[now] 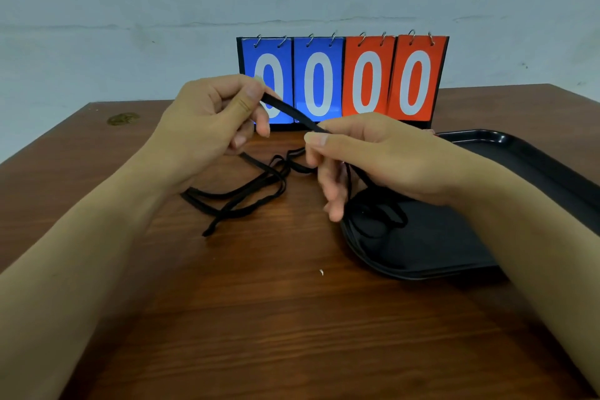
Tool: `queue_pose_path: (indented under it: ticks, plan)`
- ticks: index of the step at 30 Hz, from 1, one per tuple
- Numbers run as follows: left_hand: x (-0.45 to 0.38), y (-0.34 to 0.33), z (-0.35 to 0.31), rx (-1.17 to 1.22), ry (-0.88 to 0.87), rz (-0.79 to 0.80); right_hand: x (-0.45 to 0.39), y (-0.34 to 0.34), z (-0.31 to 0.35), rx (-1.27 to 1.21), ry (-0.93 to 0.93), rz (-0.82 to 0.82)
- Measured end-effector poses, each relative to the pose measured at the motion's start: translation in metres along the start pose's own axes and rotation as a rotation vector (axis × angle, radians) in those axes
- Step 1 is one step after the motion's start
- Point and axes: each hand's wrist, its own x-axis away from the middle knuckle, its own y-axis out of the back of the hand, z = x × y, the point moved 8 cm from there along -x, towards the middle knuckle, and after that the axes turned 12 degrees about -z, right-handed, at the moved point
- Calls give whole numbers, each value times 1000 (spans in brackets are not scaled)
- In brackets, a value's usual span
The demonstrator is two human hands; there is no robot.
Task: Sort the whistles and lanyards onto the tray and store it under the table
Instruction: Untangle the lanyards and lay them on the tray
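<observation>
A black lanyard strap (292,114) is stretched between both hands above the table. My left hand (207,127) pinches its upper end between thumb and forefinger. My right hand (373,156) pinches the strap lower down, near the black tray (526,156). More black lanyard loops (246,195) lie tangled on the wood below the hands. One coil of strap (386,214) rests on the tray's near left corner. No whistle shows in view.
A flip scoreboard (342,81) with two blue and two orange zero cards stands at the table's back edge, just behind the hands. The brown wooden table (276,318) runs toward me. A pale wall rises behind.
</observation>
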Motion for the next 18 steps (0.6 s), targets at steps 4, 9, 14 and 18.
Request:
queue_pose_path:
  ticks: [4, 9, 14, 18]
  plan:
    - [9, -14, -14, -181, -105, 56, -2, 3, 0, 24, 21, -47]
    - [17, -25, -25, -197, -141, 83, -4, 0, 1, 100, 64, -56]
    - [17, -25, -24, -283, -181, 81, -4, -2, 2, 126, 65, -57]
    - [16, -24, -22, -340, -200, 65, -5, -6, -2, 154, 45, -33]
